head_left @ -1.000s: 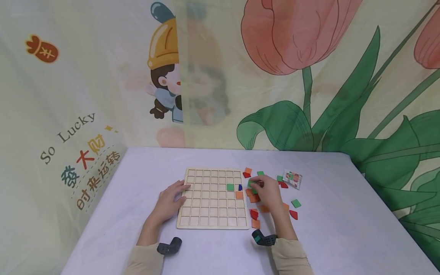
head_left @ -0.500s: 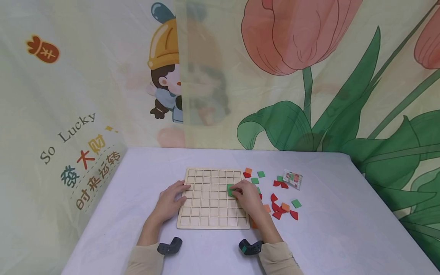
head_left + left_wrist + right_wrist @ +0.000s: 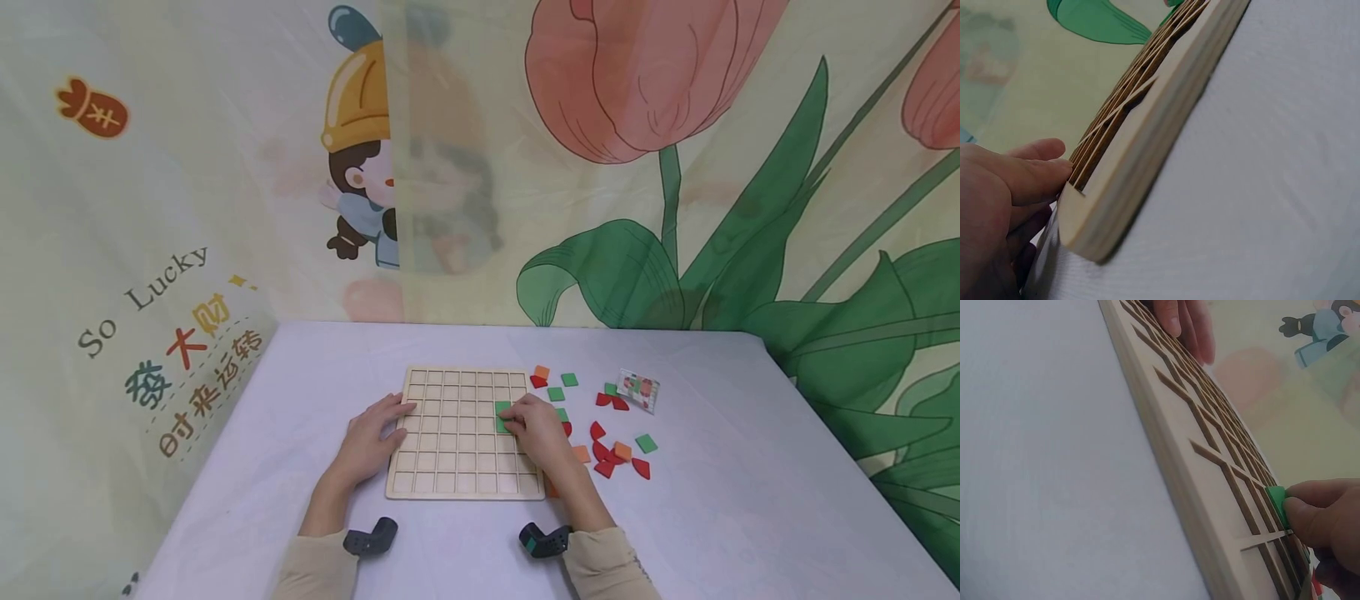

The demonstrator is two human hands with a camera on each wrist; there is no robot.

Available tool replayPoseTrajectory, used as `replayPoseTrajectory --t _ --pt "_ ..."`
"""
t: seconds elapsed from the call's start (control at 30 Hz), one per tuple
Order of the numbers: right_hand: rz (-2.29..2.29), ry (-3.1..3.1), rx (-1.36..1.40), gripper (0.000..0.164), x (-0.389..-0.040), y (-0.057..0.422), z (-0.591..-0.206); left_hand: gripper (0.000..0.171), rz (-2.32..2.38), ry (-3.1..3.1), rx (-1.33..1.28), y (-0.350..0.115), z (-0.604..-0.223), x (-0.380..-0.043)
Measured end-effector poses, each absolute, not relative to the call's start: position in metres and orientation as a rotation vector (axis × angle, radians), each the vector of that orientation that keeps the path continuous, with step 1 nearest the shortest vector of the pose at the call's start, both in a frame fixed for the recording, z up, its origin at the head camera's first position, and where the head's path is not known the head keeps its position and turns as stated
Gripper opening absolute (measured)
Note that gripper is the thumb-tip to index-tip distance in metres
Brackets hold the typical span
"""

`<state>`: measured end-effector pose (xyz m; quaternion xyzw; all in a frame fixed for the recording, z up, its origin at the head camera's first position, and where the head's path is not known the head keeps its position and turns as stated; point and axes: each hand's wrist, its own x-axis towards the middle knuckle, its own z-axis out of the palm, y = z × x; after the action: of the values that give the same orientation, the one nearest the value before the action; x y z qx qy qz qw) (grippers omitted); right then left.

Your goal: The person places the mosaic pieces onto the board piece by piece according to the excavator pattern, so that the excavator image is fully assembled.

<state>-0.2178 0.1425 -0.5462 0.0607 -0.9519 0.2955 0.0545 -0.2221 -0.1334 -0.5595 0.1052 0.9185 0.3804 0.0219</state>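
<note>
A pale wooden grid board (image 3: 450,467) lies on the table. Along its left side rests my left hand (image 3: 367,440), its fingertips on the rim; the left wrist view shows those relaxed fingers (image 3: 1035,181) against the board's edge. Over the board's right part, my right hand (image 3: 542,433) pinches a green square tile (image 3: 1275,501) between thumb and finger, low at a grid cell. Just behind it in the head view is another green tile (image 3: 502,407) in the grid. The right hand hides the cells beneath it.
Right of the board lie loose pieces: green squares (image 3: 570,380), orange squares (image 3: 622,452) and red quarter-round pieces (image 3: 641,469). A small printed packet (image 3: 638,391) lies behind them. A printed cloth (image 3: 465,167) hangs beyond the table's back edge.
My right hand has moved left from the loose pieces onto the board, carrying the green tile, and has stayed nearly still over the last half second. The left hand has kept its place.
</note>
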Motion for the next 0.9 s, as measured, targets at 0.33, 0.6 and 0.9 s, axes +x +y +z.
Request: replayPoseTrajectory --t 0.33,0.6,0.9 --pt "0.95 -2.886 0.168 0.01 -0.218 0.144 -0.546 0.041 1.181 2.845 0.325 -0.134 -0.559 -0.222" --pt "1.063 -3.006 -0.107 0.023 -0.224 0.193 -0.538 0.043 1.233 2.79 0.301 -0.133 -0.561 -0.222" --pt "1.024 -3.068 -0.231 0.034 -0.221 0.243 -0.539 0.043 1.231 2.801 0.283 -0.132 -0.56 -0.221"
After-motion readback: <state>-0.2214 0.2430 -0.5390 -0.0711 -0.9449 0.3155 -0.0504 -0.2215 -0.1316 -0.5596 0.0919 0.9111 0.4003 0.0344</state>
